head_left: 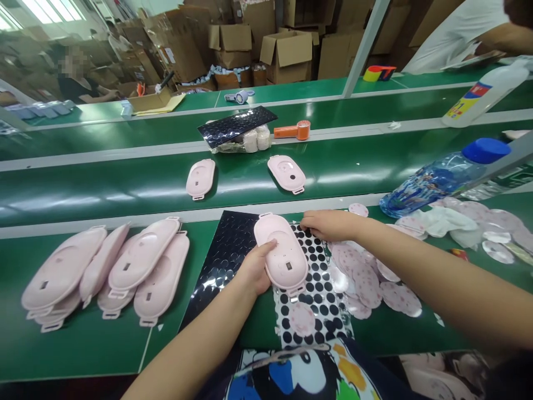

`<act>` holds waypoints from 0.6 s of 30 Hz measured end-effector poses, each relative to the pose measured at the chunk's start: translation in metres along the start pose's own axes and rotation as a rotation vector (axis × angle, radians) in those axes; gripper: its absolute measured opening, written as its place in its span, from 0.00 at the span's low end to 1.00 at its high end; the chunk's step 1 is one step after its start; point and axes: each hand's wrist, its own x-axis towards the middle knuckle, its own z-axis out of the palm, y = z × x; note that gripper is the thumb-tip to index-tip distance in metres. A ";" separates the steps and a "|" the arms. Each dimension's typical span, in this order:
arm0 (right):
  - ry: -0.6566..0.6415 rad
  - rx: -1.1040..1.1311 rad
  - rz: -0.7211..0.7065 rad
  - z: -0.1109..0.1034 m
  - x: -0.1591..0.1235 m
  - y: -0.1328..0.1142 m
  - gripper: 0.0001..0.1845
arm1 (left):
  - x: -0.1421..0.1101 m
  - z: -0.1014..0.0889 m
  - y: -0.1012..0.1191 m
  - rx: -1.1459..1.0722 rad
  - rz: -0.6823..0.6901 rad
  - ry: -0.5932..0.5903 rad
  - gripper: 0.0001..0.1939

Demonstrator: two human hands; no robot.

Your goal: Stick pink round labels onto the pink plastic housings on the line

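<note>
My left hand [256,270] closed round pink shell [288,254], thumb on top, fingers beneath, presumably for steady, face-up hold. Shell held above dot sheet [322,294], probably so both sit within reach. My right hand [321,224] at sheet's far end, fingers bent, nearly together; can't tell if pinching anything. Left forearm [200,339] angles from near left, right forearm [437,280] from near right. Pink discs [362,272] lie right, likely handy there.

Pink cover [286,258] in the left hand [256,269], right hand [327,224] at the dotted sheet [325,294]
</note>
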 end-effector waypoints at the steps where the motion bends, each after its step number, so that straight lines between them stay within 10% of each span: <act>1: 0.007 0.004 0.003 0.000 -0.001 0.001 0.15 | 0.000 0.000 0.000 0.000 0.003 0.001 0.19; 18: -0.021 0.051 -0.066 -0.006 0.012 -0.001 0.09 | 0.001 0.000 -0.004 -0.005 0.041 -0.005 0.20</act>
